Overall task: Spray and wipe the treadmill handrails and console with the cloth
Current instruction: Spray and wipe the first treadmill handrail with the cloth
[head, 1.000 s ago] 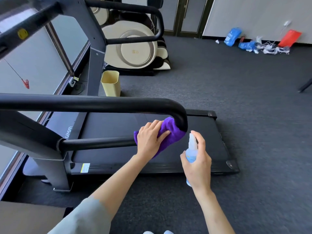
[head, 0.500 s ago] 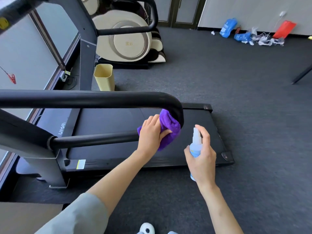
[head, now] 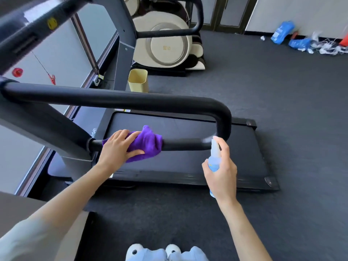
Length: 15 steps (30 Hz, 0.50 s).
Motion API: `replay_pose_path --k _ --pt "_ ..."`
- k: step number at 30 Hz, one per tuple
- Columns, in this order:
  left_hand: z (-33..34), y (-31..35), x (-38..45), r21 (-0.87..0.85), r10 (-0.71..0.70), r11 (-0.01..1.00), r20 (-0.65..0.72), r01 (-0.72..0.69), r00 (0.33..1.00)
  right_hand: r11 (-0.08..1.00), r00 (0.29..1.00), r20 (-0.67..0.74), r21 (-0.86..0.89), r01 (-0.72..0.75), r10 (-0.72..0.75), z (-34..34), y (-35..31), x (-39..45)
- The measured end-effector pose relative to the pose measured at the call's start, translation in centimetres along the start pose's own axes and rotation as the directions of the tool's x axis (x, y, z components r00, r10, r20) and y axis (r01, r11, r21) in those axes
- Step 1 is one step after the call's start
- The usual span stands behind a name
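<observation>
The near black handrail (head: 131,101) runs left to right, bends down at the right and comes back as a lower bar (head: 184,146). A purple cloth (head: 148,143) is wrapped over that lower bar, close to the upright. My left hand (head: 117,147) grips the cloth around the bar. My right hand (head: 222,174) holds a small clear spray bottle with blue liquid (head: 214,159) upright, index finger on its top, nozzle near the rail's bend. The console (head: 24,32) shows blurred at the top left.
The treadmill belt (head: 188,166) lies below the rail on dark carpet. A yellow bin (head: 138,80) and a cream massage chair (head: 165,48) stand behind. Blue bags and cables (head: 301,42) litter the far wall. My slippers (head: 165,251) show at the bottom.
My left hand slid the cloth left along the lower bar, away from the bend and toward the upright. My right hand kept the bottle near the bend.
</observation>
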<state>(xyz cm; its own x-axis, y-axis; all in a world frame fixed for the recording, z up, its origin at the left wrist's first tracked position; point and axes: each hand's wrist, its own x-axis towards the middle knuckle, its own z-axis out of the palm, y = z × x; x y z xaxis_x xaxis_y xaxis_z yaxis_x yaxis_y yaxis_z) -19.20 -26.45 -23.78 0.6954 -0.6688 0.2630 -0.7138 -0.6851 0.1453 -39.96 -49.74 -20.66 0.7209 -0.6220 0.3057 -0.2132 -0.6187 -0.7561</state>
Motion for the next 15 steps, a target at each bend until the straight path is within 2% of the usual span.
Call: replay_pose_path --k 4,6,11,15 --pt "-0.6 -1.8 -0.2 -0.016 -0.245 0.969 0.042 0.246 0.969 1.0 1.0 0.014 0.001 -0.005 0.005 1.6 -1.6 -0.4" --pt "-0.1 0.5 0.9 -0.003 -0.279 0.96 0.028 0.279 0.96 1.0 1.0 0.013 -0.005 -0.009 0.009 2.4 -2.6 -0.8" --pt "1.4 7.9 3.5 0.054 -0.132 0.99 0.076 0.128 0.988 1.0 1.0 0.022 -0.024 0.006 -0.005 3.9 -4.7 -1.6" --pt "1.0 4.8 2.6 -0.02 -0.036 0.999 0.073 0.038 0.997 0.999 0.999 0.04 -0.038 0.024 -0.022 4.9 -6.2 -1.6"
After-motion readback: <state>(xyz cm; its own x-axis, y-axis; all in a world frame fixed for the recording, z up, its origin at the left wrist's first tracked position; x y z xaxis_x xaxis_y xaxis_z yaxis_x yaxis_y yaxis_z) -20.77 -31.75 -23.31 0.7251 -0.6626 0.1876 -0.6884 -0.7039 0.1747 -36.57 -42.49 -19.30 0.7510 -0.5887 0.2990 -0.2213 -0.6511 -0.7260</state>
